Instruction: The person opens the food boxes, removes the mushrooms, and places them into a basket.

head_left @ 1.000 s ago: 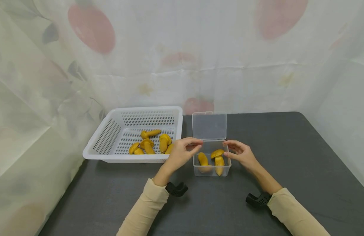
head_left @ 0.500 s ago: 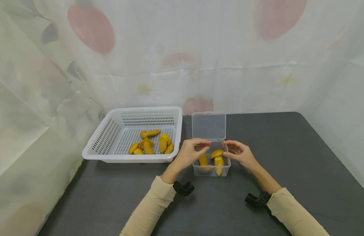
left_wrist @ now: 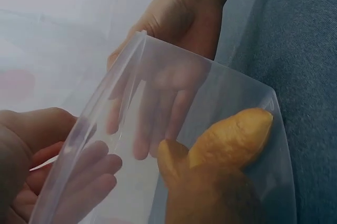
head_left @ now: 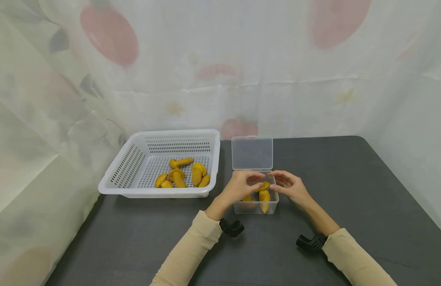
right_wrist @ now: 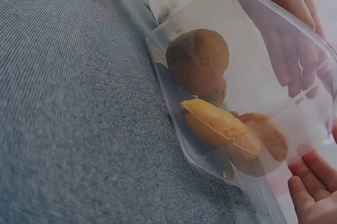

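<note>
In the head view my left hand (head_left: 240, 186) hovers over the left part of a small clear plastic box (head_left: 256, 208). Thumb and fingers are apart, with nothing between them. My right hand (head_left: 292, 188) is at the box's right rim; its fingers reach over the edge and hold nothing. A yellow mushroom (head_left: 265, 200) lies in the box's right half, and another yellow mushroom (head_left: 247, 198) sits at left, partly behind my left hand. The right wrist view shows both the brownish mushroom (right_wrist: 197, 60) and the yellow mushroom (right_wrist: 221, 126) through the clear wall.
Left of the box stands a white perforated basket (head_left: 156, 192) with several yellow mushrooms (head_left: 178, 178). The box's hinged lid (head_left: 252, 153) stands raised at the back. A dark cloth (head_left: 349, 190) covers the table, and a printed curtain (head_left: 277, 59) hangs behind.
My left hand has moved right from beside the basket to over the box, covering more of the left mushroom. My right hand has stayed almost still.
</note>
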Tool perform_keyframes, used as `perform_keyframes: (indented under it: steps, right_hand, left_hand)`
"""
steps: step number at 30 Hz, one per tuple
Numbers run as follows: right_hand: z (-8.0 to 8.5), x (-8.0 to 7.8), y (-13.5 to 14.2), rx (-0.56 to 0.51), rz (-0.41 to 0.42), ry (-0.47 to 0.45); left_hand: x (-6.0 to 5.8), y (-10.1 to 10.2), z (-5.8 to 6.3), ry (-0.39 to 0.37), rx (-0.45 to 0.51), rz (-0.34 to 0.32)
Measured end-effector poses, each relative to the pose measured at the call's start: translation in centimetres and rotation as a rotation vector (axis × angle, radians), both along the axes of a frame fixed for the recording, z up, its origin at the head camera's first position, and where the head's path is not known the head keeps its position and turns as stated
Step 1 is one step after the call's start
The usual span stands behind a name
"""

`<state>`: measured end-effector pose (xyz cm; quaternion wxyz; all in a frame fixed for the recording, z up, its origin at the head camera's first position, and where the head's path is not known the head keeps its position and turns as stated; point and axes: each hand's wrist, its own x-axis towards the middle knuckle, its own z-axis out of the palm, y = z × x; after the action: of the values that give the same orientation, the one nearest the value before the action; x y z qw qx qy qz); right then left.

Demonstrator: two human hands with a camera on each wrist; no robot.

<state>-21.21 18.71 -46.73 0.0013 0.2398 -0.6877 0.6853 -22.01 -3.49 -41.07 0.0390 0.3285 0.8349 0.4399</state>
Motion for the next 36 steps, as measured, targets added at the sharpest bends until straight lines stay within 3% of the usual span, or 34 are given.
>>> perform_keyframes:
  steps: [12,20,26,36]
  right_hand:
    - [0.0,0.0,-0.1,0.003,0.001,0.002]
    - [-0.1,0.0,-0.2,-0.002,0.003,0.007]
    - [-0.3,-0.1,-0.2,-0.014,0.012,0.001]
    - [-0.3,-0.1,0.0,-0.028,-0.004,-0.007]
  left_hand:
    - [-1.0,1.1,0.0,-0.127,-0.136,0.034]
    - [-1.5,1.2,-0.1,-0.147,-0.252,-0.004]
    - [-1.3,1.2,-0.2,-0.080,-0.306,0.002]
    - [-0.7,1.5,-0.2,0.067,-0.278,0.061]
